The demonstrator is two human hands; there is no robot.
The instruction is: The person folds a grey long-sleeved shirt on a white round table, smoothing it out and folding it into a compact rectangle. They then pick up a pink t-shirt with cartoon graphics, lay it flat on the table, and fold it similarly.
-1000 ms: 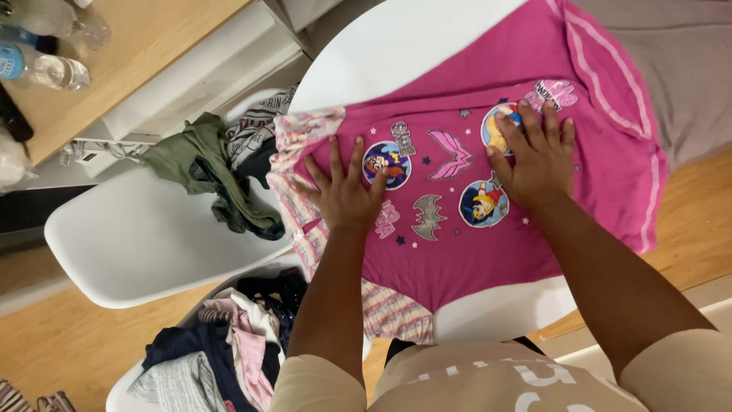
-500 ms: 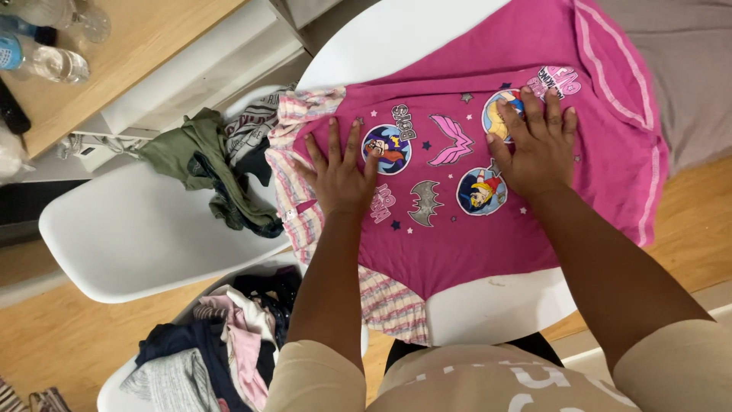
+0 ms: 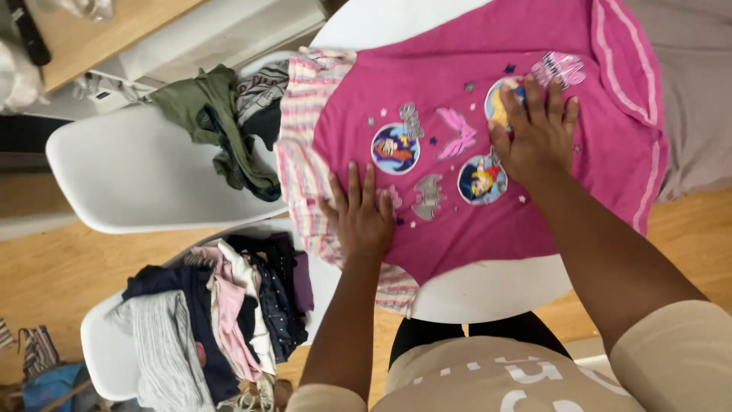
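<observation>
A pink shirt (image 3: 488, 69) with round cartoon patches and a striped pink sleeve lies spread flat on a round white table (image 3: 488, 286). My left hand (image 3: 360, 216) rests flat, fingers apart, on the shirt's lower left part near the striped sleeve. My right hand (image 3: 537, 133) presses flat on the shirt's middle, over the patches. Neither hand grips anything.
A white chair (image 3: 141, 179) at the left carries a heap of green and dark clothes (image 3: 225, 126). A second white chair (image 3: 99, 351) below holds a pile of mixed garments (image 3: 221, 313). A wooden surface (image 3: 114, 30) lies top left, a grey cloth (image 3: 694, 91) at the right edge.
My left hand has slid down and toward me across the shirt. My right hand stays pressed on the patches. The view has shifted a little.
</observation>
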